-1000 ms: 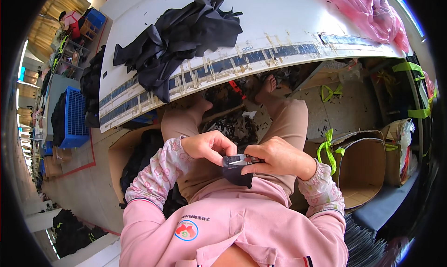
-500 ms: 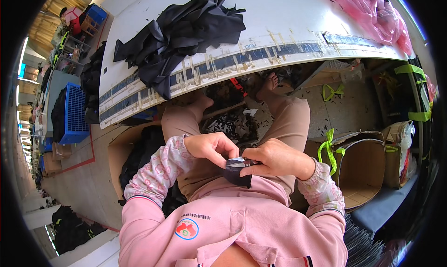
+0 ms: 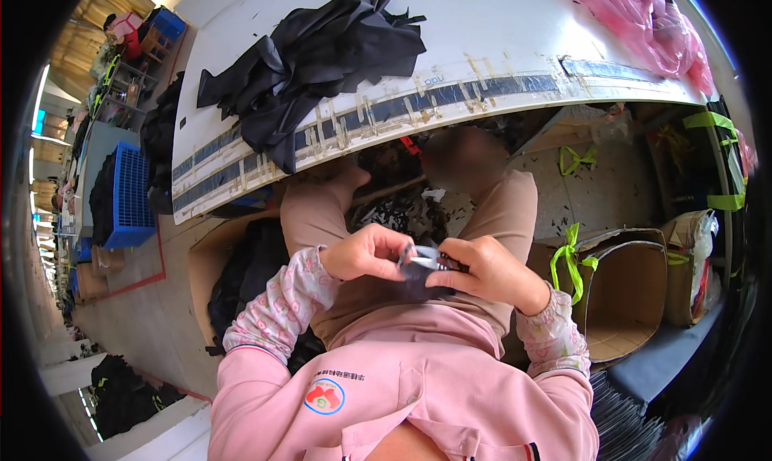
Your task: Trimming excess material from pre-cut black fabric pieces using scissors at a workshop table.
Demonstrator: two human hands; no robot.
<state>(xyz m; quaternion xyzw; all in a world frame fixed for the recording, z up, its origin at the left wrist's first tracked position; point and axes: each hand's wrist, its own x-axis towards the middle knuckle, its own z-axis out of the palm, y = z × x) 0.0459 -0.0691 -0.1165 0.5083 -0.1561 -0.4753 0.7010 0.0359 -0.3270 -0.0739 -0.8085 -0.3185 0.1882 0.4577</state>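
My left hand (image 3: 367, 252) and my right hand (image 3: 486, 272) meet over my lap, both pinching a small dark fabric piece (image 3: 418, 272) with a pale strip on top. The fingers of each hand curl onto it from either side. I sit in a pink top and tan trousers below the edge of a white table (image 3: 498, 43). A heap of black cloth (image 3: 322, 51) lies on that table, well above my hands.
Pink plastic (image 3: 643, 19) lies at the table's right end. An open cardboard box (image 3: 627, 300) with green ties stands at my right. A box of dark cloth (image 3: 241, 276) sits at my left. Blue crates (image 3: 129, 188) stand further left.
The hands stay together on the small piece over the lap; fingers shift slightly along it. The view has tilted a little.
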